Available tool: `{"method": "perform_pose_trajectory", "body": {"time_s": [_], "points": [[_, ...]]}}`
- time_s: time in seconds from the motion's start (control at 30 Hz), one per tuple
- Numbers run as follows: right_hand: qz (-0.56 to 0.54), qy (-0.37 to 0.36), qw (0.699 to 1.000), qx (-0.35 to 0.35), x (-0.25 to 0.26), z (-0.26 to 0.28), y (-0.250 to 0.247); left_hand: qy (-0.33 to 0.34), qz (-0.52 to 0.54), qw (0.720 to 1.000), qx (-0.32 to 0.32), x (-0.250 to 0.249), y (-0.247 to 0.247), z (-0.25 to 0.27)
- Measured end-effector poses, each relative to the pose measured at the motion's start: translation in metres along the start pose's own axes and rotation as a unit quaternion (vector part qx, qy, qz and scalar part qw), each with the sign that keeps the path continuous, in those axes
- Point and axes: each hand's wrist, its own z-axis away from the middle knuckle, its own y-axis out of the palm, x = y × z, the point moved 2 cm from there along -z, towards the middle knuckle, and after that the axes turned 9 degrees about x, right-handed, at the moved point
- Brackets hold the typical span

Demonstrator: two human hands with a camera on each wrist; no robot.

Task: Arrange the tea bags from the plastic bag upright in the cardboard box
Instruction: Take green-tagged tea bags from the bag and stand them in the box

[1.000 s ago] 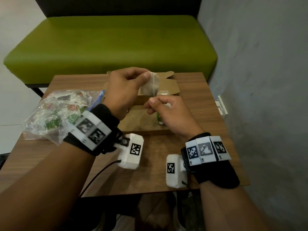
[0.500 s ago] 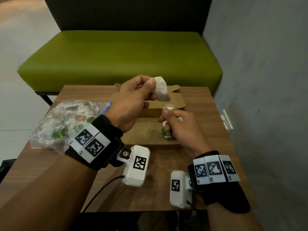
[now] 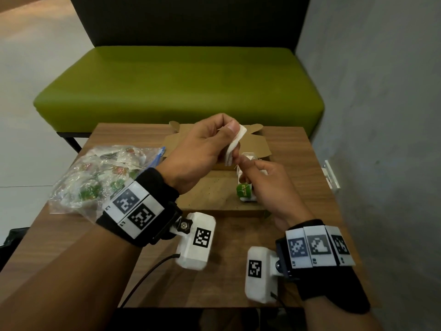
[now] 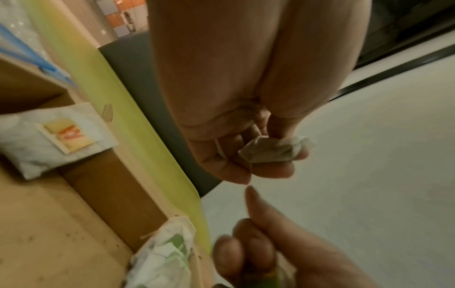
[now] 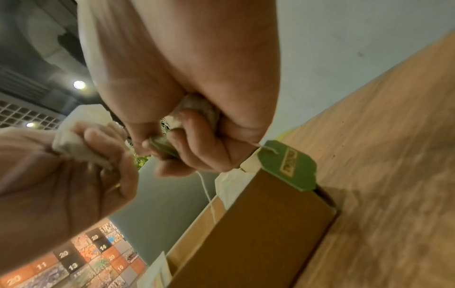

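Observation:
My left hand pinches a folded white tea bag above the open cardboard box; the left wrist view shows that tea bag crumpled between thumb and fingers. Just below it, my right hand grips a second tea bag with a green tag at the box's right side. Its fingers curl round bag and tag, and a string hangs down. The plastic bag with several tea bags lies left of the box. One tea bag with an orange tag lies inside the box.
The box's lid flap stands open at the back. A green tag hangs over a corner of the box wall. A green bench stands behind the small wooden table; a grey wall is close on the right.
My left hand has lowered the white tea bag and folded it, bringing it close to my right hand. The right hand stays at the box with the green-tagged bag.

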Motion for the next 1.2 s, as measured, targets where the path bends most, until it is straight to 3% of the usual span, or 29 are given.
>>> {"method": "perform_pose_trajectory", "body": {"time_s": [0.17,0.4,0.63,0.8,0.97,1.2], "points": [[-0.121,0.027,0.992,0.019,0.007,0.004,-0.003,-0.001,-0.164,0.986,0.009,0.004,-0.002,0.0],[-0.259,0.033,0.964,0.04,0.009,0.003,0.001,0.005,-0.288,0.957,0.045,0.013,-0.005,-0.001],[-0.249,0.025,0.967,0.046,0.005,0.0,0.002,0.026,-0.43,0.902,-0.016,0.018,-0.008,-0.003],[-0.23,-0.002,0.973,0.019,0.006,0.0,0.002,0.043,-0.462,0.885,-0.051,0.019,-0.012,-0.003],[-0.247,-0.012,0.969,0.0,0.005,-0.003,0.003,0.026,-0.45,0.89,-0.06,0.021,-0.011,-0.003],[-0.226,-0.022,0.973,-0.042,0.004,-0.003,0.004,-0.025,-0.211,0.972,-0.096,0.019,-0.005,-0.003]]}}
